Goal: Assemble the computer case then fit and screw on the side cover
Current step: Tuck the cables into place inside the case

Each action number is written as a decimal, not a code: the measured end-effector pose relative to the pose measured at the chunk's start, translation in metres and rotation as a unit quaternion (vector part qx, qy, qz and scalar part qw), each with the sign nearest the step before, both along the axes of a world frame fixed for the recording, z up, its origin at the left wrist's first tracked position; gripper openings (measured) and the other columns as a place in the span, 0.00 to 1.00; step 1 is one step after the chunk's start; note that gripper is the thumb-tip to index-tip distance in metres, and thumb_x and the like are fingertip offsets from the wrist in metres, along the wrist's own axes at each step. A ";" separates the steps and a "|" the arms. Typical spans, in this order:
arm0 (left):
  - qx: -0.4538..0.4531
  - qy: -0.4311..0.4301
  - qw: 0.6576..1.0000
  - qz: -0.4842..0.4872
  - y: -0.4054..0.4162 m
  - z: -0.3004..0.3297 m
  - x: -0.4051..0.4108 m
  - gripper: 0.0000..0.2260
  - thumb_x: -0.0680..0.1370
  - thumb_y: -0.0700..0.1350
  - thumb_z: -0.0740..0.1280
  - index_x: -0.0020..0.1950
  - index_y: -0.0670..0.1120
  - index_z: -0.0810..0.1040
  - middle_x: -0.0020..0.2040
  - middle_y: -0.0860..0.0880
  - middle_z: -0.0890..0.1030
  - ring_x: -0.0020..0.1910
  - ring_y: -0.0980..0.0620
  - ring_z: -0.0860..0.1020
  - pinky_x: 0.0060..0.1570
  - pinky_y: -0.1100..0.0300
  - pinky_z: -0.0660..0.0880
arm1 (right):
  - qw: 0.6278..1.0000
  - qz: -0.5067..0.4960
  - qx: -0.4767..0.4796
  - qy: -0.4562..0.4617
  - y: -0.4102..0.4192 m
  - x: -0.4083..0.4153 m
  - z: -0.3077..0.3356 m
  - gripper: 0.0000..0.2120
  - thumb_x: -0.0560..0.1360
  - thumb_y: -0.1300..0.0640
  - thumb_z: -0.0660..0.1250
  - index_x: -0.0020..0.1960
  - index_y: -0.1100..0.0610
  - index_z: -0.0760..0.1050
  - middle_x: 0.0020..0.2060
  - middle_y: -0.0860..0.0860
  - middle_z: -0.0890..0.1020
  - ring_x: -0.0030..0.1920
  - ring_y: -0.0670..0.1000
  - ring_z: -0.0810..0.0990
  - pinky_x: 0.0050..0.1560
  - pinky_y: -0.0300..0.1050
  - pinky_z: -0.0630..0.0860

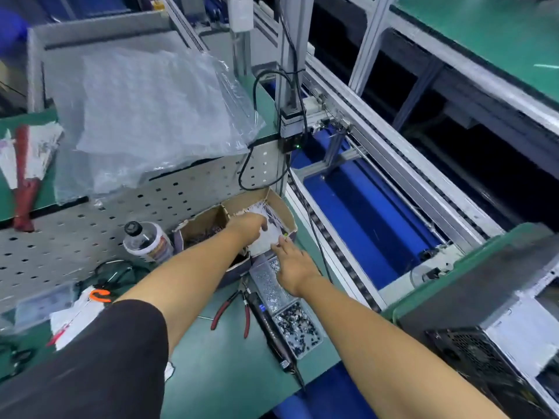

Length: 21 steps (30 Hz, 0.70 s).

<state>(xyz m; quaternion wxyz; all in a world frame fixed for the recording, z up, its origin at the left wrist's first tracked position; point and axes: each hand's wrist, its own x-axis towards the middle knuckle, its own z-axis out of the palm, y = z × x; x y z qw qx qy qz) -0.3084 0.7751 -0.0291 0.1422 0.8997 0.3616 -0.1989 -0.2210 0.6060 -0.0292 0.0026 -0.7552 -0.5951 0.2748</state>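
1. At the lower right, on a green pallet [429, 285]: computer case [496, 337], dark metal, vented grille facing the camera, well apart from both hands.
2. Reaching into a cardboard box [281, 207] of white cable ties [266, 234]: left hand [248, 226], fingers curled into the bundle; actual grip not discernible.
3. Just beside the box edge: right hand [295, 261], fingers stretched out, holding nothing.
4. Under the right wrist: clear divided tray [287, 309], silver screws in one compartment, black screws in the next.
5. Beside the tray: red-handled pliers [233, 309], black electric screwdriver [272, 328].
6. Left of the box: capped jar [146, 241], label unreadable.
7. Further back: crumpled clear plastic bag [157, 116] over perforated metal.
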 end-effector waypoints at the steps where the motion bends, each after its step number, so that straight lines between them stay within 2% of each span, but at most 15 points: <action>1: 0.002 0.022 1.000 -0.014 0.004 -0.009 0.003 0.16 0.83 0.40 0.61 0.70 0.53 0.75 0.71 0.46 0.74 0.69 0.46 0.73 0.67 0.52 0.71 | 1.000 0.000 -0.003 -0.001 0.002 0.000 -0.006 0.40 0.78 0.67 0.62 0.84 0.52 0.47 0.83 0.52 0.44 0.83 0.52 0.42 0.81 0.55 0.44; 5: 0.009 0.111 0.992 -0.065 0.013 -0.022 0.018 0.18 0.82 0.41 0.64 0.71 0.53 0.74 0.72 0.46 0.73 0.68 0.45 0.74 0.64 0.53 0.71 | 1.000 0.007 0.006 -0.010 0.009 0.005 -0.021 0.43 0.77 0.66 0.62 0.84 0.49 0.44 0.83 0.50 0.43 0.82 0.51 0.41 0.77 0.53 0.36; 9: 0.051 0.127 0.984 -0.114 0.015 -0.023 0.026 0.13 0.79 0.42 0.69 0.64 0.50 0.78 0.64 0.46 0.78 0.64 0.45 0.76 0.60 0.51 0.75 | 1.000 0.012 -0.007 -0.006 0.007 0.010 -0.028 0.46 0.76 0.62 0.67 0.84 0.46 0.43 0.83 0.47 0.41 0.82 0.49 0.39 0.75 0.52 0.34; 11: 0.066 0.131 0.980 -0.135 0.016 -0.023 0.027 0.12 0.77 0.42 0.70 0.60 0.49 0.80 0.60 0.46 0.81 0.60 0.45 0.78 0.57 0.52 0.78 | 1.000 0.016 -0.013 -0.003 0.006 0.012 -0.030 0.47 0.76 0.61 0.68 0.84 0.46 0.43 0.83 0.47 0.40 0.82 0.49 0.39 0.76 0.52 0.35; 14: 0.041 0.111 0.988 -0.103 0.019 -0.017 0.028 0.10 0.75 0.42 0.72 0.56 0.49 0.83 0.53 0.50 0.82 0.56 0.47 0.80 0.52 0.56 0.76 | 1.000 0.020 -0.021 -0.007 0.007 0.011 -0.029 0.47 0.75 0.61 0.68 0.84 0.46 0.42 0.83 0.47 0.40 0.82 0.50 0.38 0.76 0.53 0.36; 17: 0.027 0.090 0.990 -0.106 0.027 -0.011 0.026 0.08 0.77 0.41 0.68 0.54 0.47 0.81 0.43 0.52 0.81 0.48 0.50 0.81 0.50 0.58 0.77 | 0.999 0.017 -0.028 0.005 0.009 0.012 -0.025 0.47 0.75 0.62 0.68 0.84 0.46 0.43 0.83 0.47 0.41 0.82 0.50 0.40 0.78 0.54 0.38; 19: 0.050 0.067 0.988 -0.133 0.031 -0.005 0.023 0.04 0.77 0.43 0.66 0.50 0.47 0.79 0.44 0.51 0.83 0.44 0.51 0.80 0.44 0.60 0.76 | 0.999 -0.006 -0.022 0.034 0.011 0.011 -0.017 0.44 0.76 0.61 0.67 0.84 0.48 0.47 0.83 0.48 0.45 0.83 0.52 0.44 0.80 0.56 0.41; 21: 0.049 0.055 0.987 -0.143 0.034 0.007 0.019 0.03 0.78 0.43 0.64 0.46 0.50 0.74 0.47 0.52 0.84 0.47 0.52 0.81 0.46 0.58 0.75 | 0.994 -0.061 -0.008 0.092 0.011 0.010 -0.008 0.37 0.77 0.59 0.66 0.82 0.52 0.56 0.83 0.51 0.53 0.82 0.55 0.53 0.81 0.58 0.50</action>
